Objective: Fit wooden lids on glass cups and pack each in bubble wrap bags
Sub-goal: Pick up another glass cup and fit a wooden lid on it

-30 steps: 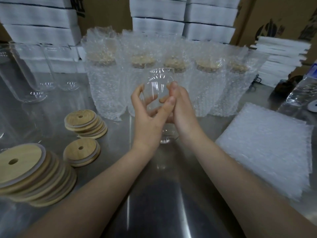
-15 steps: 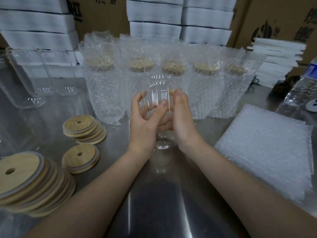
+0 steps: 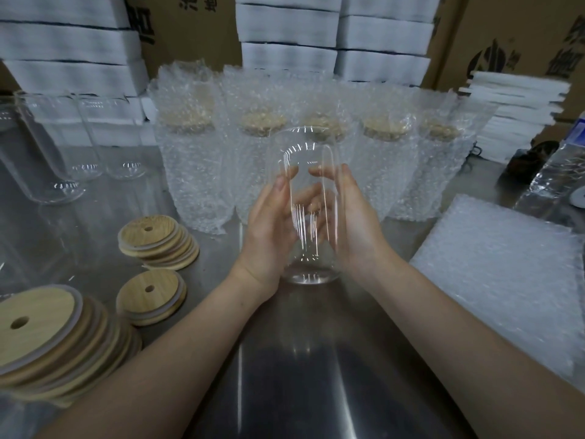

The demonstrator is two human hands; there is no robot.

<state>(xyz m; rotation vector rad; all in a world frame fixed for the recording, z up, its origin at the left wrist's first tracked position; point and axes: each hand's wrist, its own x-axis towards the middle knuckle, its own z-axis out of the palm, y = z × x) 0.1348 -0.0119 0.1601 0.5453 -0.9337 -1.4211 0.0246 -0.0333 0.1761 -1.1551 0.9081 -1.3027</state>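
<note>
A clear glass cup (image 3: 304, 172) stands upright and lidless at the middle of the steel table, its base at or just above the surface. My left hand (image 3: 269, 236) grips its left side and my right hand (image 3: 359, 229) grips its right side, with fingers wrapping behind the glass. Wooden lids with a centre hole lie to the left: a small stack (image 3: 158, 243), a pair (image 3: 152, 297) and a large leaning stack (image 3: 47, 337). Flat bubble wrap bags (image 3: 506, 280) are piled at the right.
Several lidded cups in bubble wrap bags (image 3: 193, 172) stand in a row behind my hands. Empty glass cups (image 3: 47, 153) stand at the far left. White foam boxes (image 3: 285, 36) and cardboard cartons line the back. A plastic bottle (image 3: 557, 172) stands at the right edge.
My hands have moved apart from overlapping in front of the cup to holding it on either side. The cup now shows openly between them.
</note>
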